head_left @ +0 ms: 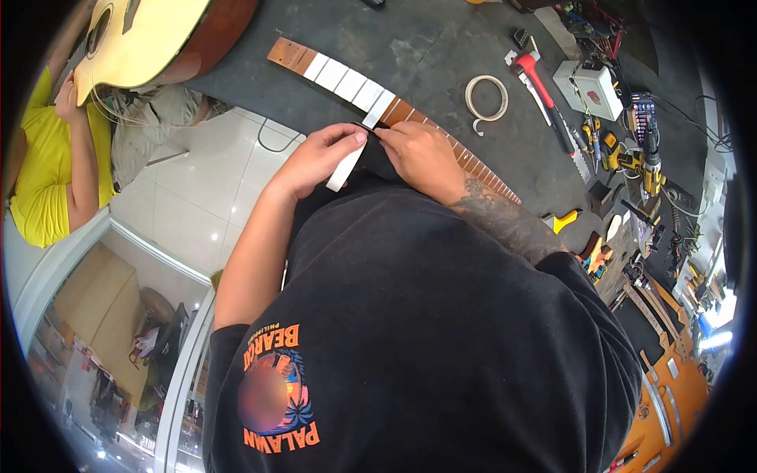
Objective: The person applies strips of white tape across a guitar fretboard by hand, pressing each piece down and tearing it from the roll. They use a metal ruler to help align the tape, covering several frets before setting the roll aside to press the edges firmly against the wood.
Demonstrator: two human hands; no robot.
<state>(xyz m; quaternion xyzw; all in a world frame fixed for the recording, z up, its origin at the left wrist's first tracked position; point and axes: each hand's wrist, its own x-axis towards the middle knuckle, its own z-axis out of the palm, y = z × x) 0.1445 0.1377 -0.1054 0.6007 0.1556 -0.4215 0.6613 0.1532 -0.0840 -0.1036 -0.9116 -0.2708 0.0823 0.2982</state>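
Note:
A guitar fretboard (402,110) lies at a slant across the dark worktop, with bare wood and metal frets on its right part. White tape strips (347,83) cover several spaces between frets on its left part. My left hand (323,154) is closed, thumb and finger pinching a strip of white tape (345,169) whose free end hangs toward my body. The strip's other end lies over the fretboard. My right hand (422,150) is closed beside it at the fretboard's near edge. A small dark thing shows at its fingertips, too hidden to name.
A tape roll (486,98) lies beyond the fretboard. Farther right are a red-handled hammer (540,83), a white box (587,88), a yellow-handled tool (561,221) and a drill (653,169). At upper left, a person in a yellow shirt (55,165) is by an acoustic guitar (154,39).

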